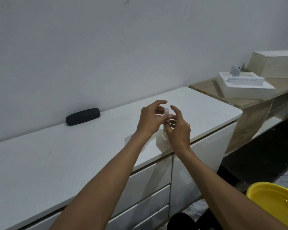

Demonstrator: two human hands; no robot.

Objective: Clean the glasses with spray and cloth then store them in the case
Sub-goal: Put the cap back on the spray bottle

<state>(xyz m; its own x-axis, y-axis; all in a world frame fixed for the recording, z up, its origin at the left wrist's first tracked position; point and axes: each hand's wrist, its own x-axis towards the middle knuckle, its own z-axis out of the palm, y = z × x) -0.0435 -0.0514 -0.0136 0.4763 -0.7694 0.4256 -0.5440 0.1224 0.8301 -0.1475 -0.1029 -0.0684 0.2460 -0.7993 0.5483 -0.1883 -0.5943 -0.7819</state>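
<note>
A small translucent white spray bottle (166, 112) is held upright between my two hands above the right part of the white countertop (90, 146). My left hand (150, 119) curls around its top from the left, thumb and fingers pinching near the cap. My right hand (179, 129) closes on the bottle's body from the right, with the index finger lifted. Most of the bottle is hidden by the fingers. The black glasses case (83, 116) lies shut against the wall, well to the left of my hands. No glasses are in view. A pale shape under my hands (161, 141) may be the cloth.
A wooden shelf unit (249, 113) to the right carries a white foam tray (246, 85) and a box. White drawers (148, 188) run below the countertop. A yellow basin (276, 203) sits at the lower right, over a dark floor.
</note>
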